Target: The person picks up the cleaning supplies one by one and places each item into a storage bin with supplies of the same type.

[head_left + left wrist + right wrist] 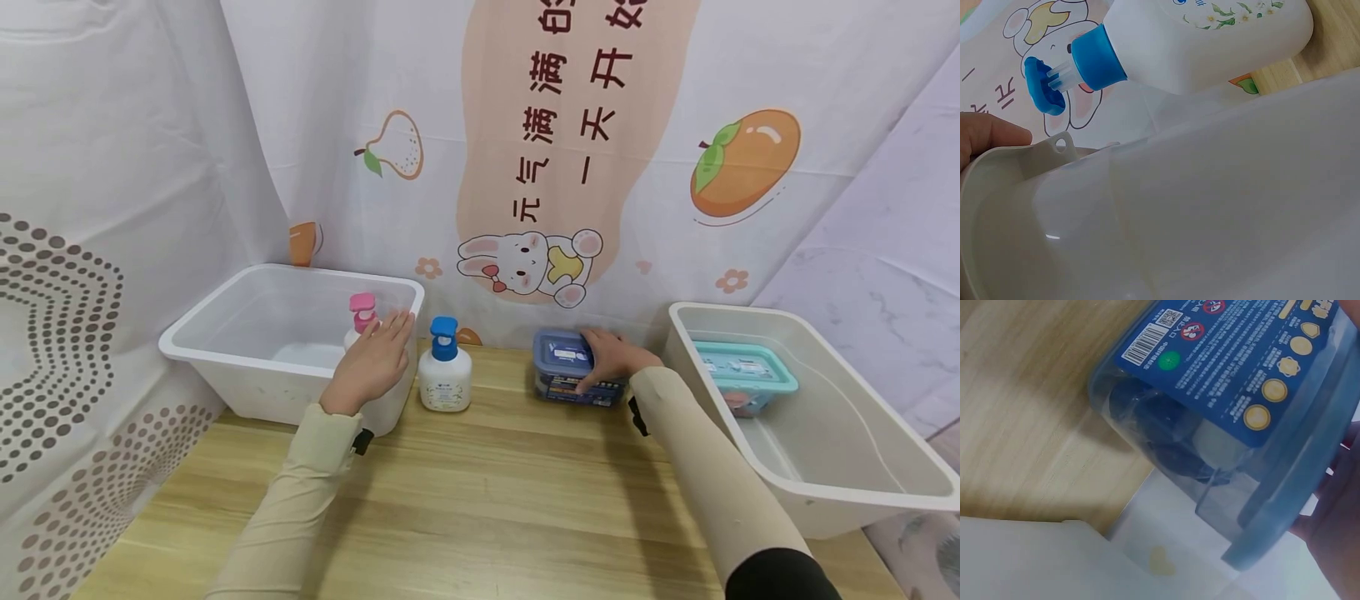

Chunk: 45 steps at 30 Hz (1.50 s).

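Note:
My left hand (372, 358) lies across the right end of the left white bin (300, 367), its fingers fairly straight over the rim. In the left wrist view one digit (994, 134) shows beside the rim corner. Partly behind that hand, a pink-topped pump bottle (363, 307) stands in the bin. A white pump bottle with a blue top (446, 379) is on the table just outside. My right hand (617, 360) grips a blue-lidded plastic food container (558, 367), thumb on its near side. The container's blue printed label (1210, 369) faces the right wrist camera.
At the right stands another white bin (847, 433) holding a teal-lidded food container (746, 367). A printed cloth (637, 250) hangs behind the wooden table (480, 500).

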Each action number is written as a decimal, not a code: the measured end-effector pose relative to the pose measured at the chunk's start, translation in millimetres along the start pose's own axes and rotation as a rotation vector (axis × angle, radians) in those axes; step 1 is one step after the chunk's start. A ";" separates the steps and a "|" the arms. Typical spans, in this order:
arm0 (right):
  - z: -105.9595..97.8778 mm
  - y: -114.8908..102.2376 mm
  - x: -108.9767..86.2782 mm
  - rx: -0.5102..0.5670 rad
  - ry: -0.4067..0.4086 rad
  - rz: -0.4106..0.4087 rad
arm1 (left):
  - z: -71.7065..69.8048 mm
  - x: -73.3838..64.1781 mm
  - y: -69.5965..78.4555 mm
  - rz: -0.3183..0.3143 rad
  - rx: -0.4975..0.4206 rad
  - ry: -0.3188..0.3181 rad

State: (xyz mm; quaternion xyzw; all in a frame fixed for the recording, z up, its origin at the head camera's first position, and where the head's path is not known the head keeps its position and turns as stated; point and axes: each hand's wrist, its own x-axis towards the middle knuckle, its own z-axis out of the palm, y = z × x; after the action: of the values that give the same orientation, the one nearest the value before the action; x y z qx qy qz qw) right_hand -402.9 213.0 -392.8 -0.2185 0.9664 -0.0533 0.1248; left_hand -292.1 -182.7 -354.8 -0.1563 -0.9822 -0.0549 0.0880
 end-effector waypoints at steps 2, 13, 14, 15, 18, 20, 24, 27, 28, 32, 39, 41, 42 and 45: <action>-0.2 -0.1 0.1 -0.003 -0.003 -0.003 | -0.1 -0.1 0.4 -0.001 0.001 0.000; -0.6 -1.9 -0.9 -0.004 -0.030 0.028 | -0.2 -0.1 1.4 0.000 0.006 -0.010; -0.7 -2.2 -1.1 -0.003 -0.032 0.033 | 0.1 0.0 1.2 -0.002 0.005 -0.012; -0.9 -2.6 -1.3 -0.003 -0.031 0.035 | -0.1 -0.3 1.2 -0.003 0.006 -0.012; -1.5 -2.9 -1.6 -0.009 -0.017 0.021 | 0.1 -0.9 0.9 -0.002 0.006 -0.003; -1.1 -2.5 -1.0 -0.020 -0.010 0.010 | -0.1 -1.0 1.1 0.000 0.006 0.000; 0.5 -1.9 1.1 -0.051 -0.006 0.008 | -1.0 -1.1 1.9 0.005 0.007 0.008; 1.6 -1.6 2.7 -0.064 -0.011 0.016 | 0.0 -0.9 1.3 0.006 0.009 0.013; 2.0 -1.8 2.7 -0.068 -0.006 0.012 | 0.2 -0.8 1.1 0.004 0.009 0.012; 3.3 -2.1 2.3 -0.062 0.012 0.009 | 1.3 -0.8 0.4 0.000 0.012 0.009; 7.2 -0.7 1.7 -0.052 0.058 -0.002 | 0.4 -1.3 0.8 0.001 0.012 0.015; 8.9 0.0 1.7 -0.048 0.072 -0.004 | 0.6 -1.1 0.7 -0.002 0.010 0.014; 9.7 0.2 1.4 -0.052 0.081 -0.009 | 1.0 -0.9 0.6 -0.005 0.011 0.013; 12.1 0.8 0.4 -0.043 0.112 -0.019 | 1.5 -0.4 0.1 -0.008 0.011 0.014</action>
State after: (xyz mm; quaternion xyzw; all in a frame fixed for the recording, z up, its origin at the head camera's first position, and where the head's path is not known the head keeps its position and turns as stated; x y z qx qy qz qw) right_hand -400.4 213.0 -404.7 -0.2268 0.9707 -0.0457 0.0655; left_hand -291.8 -182.5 -356.3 -0.1517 -0.9825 -0.0510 0.0955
